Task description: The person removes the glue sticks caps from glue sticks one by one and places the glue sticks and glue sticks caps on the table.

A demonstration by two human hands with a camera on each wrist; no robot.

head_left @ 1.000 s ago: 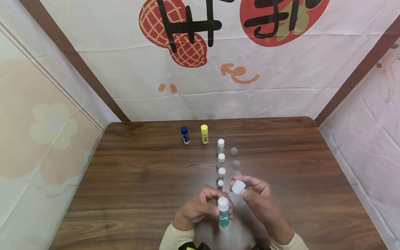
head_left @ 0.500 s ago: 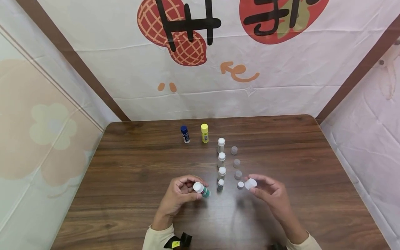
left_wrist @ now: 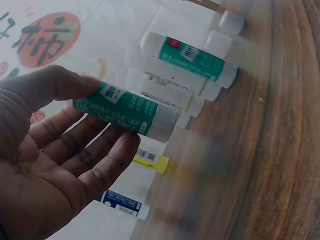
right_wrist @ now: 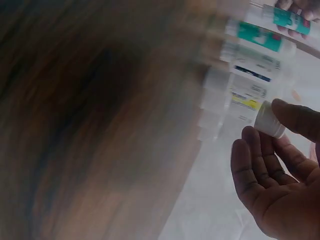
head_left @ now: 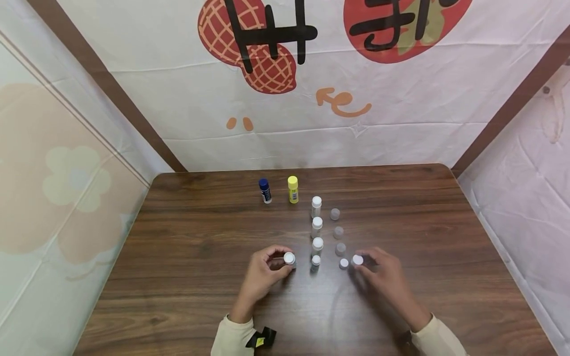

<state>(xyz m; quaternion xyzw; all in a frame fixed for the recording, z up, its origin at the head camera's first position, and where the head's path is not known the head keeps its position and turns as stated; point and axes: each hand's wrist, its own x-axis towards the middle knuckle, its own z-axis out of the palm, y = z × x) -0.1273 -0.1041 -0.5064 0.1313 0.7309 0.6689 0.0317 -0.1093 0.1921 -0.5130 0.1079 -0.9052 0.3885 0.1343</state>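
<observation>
My left hand (head_left: 262, 274) holds a green-labelled glue stick (left_wrist: 127, 112) upright between thumb and fingers, left of a row of white-topped glue sticks (head_left: 317, 225). The wrist views show its base a little above the table. The nearest stick in that row also has a green label (left_wrist: 192, 60). With thumb and fingertips, my right hand (head_left: 387, 272) pinches a white cap (right_wrist: 269, 120) over the table. Right beside that hand lies a small white cap (head_left: 344, 264). Several translucent caps (head_left: 338, 232) form a line behind it.
Towards the back of the wooden table (head_left: 187, 296) stand a blue-capped glue stick (head_left: 264, 191) and a yellow glue stick (head_left: 293, 190). A printed white cloth (head_left: 401, 113) hangs behind the table's far edge.
My hands have moved apart and forward: the left carries the green glue stick beside the row, the right carries the white cap towards the line of caps. The held stick has gone from tilted to upright.
</observation>
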